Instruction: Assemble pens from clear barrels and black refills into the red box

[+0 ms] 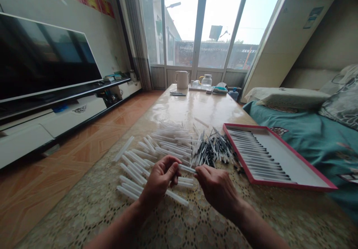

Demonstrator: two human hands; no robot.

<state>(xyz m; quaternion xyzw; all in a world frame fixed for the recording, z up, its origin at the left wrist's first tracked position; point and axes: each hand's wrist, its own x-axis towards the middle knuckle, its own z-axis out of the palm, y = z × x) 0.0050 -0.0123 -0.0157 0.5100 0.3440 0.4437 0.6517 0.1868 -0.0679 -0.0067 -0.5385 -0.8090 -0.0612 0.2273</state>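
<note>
My left hand (165,173) is closed around one end of a slim whitish pen barrel (187,168). The fingers of my right hand (214,181) pinch its other end, where it looks greyer; whether a refill tip is under those fingers is hidden. Many loose translucent white pen barrels (134,172) lie under and to the left of my left hand. Just beyond my right hand is a heap of thin dark-tipped pen refills (214,148). To the right, a shallow pink-rimmed box (303,159) holds a row of white pens with dark ends (260,155).
The long table (106,223) has a lace-patterned cover. At its far end stand a beige jug (182,80), a glass pitcher (206,81) and a tissue pack (220,89). A teal-covered sofa (296,129) borders the right side; a TV cabinet (69,118) is at left.
</note>
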